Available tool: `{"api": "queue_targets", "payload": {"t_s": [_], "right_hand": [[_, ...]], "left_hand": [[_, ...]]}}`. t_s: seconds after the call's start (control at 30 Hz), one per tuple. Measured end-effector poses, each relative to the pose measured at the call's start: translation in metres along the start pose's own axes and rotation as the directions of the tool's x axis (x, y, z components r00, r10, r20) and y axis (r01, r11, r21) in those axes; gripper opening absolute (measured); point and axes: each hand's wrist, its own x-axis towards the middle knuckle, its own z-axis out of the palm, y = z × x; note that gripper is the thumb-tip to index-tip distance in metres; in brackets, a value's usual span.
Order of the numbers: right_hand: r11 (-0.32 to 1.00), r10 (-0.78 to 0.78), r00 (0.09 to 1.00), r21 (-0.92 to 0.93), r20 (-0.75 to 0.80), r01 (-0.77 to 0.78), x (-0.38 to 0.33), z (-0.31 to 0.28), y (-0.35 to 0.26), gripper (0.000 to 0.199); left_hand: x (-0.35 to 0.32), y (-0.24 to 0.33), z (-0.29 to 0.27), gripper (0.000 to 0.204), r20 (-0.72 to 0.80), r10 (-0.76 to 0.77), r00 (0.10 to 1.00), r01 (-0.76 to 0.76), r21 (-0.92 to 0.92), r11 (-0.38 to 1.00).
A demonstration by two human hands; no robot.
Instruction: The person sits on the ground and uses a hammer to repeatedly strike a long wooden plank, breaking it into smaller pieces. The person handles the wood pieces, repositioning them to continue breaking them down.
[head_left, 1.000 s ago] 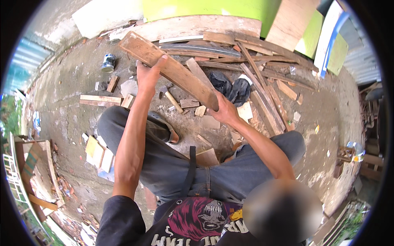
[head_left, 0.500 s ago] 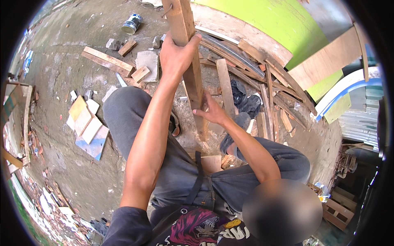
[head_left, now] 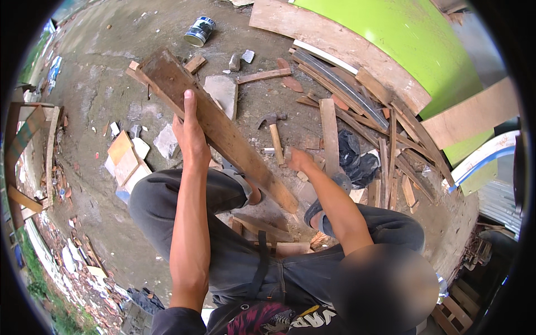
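Observation:
My left hand grips a long wooden beam near its upper end, thumb pressed along the face. The beam slants from upper left down toward the ground between my feet. A nail sticks out of its side near the top. My right hand is low, fingers curled, right beside the lower end of a hammer's wooden handle. The hammer lies on the ground, its dark head pointing away from me. The fingertips are partly hidden, so whether they touch the handle is unclear.
Wood strips and a dark curved length pile up at right, beside a black plastic bag. A bright green panel lies beyond. A paint can, a broken slab and small board pieces lie around the beam.
The beam has tipped to the left, its top end swinging down and left in my left hand. My right hand has let go of the beam and moved to beside the hammer, now in view.

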Motion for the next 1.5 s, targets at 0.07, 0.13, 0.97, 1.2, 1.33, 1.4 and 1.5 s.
{"api": "queue_targets", "payload": {"t_s": [0.07, 0.13, 0.97, 1.2, 1.33, 1.4, 1.5], "right_hand": [[0.99, 0.115, 0.991, 0.092, -0.063, -0.109, 0.01, 0.005, -0.026, 0.074], [0.985, 0.139, 0.984, 0.117, -0.114, -0.125, 0.024, 0.015, -0.045, 0.071], [0.812, -0.212, 0.969, 0.528, -0.13, 0.249, -0.107, -0.2, -0.092, 0.032], [0.876, -0.329, 0.662, 0.045, -0.674, 0.481, -0.259, -0.254, -0.131, 0.034], [0.674, -0.409, 0.219, -0.132, -0.886, 0.727, -0.303, -0.256, -0.101, 0.028], [0.366, -0.302, 0.162, 0.043, -0.94, 0.93, -0.322, -0.254, -0.096, 0.027], [-0.17, -0.203, 0.29, 0.326, -0.935, 0.93, -0.357, -0.251, -0.093, 0.034]], "left_hand": [[0.001, -0.001, -0.006, 0.058, -0.017, 0.019, 1.0, -0.019, 0.03, 0.999], [0.005, -0.006, -0.017, 0.064, 0.014, 0.034, 0.999, -0.033, -0.012, 0.999], [-0.039, 0.018, -0.002, 0.089, 0.327, -0.017, 0.945, 0.102, -0.243, 0.965], [-0.075, 0.024, 0.006, 0.076, 0.476, 0.083, 0.876, 0.053, -0.265, 0.963], [-0.1, 0.028, 0.023, 0.078, 0.51, 0.099, 0.855, -0.024, -0.151, 0.988], [-0.114, 0.035, 0.033, 0.073, 0.563, 0.135, 0.815, -0.062, -0.146, 0.987], [-0.138, 0.043, 0.046, 0.08, 0.615, 0.115, 0.78, -0.037, -0.138, 0.99]]}}
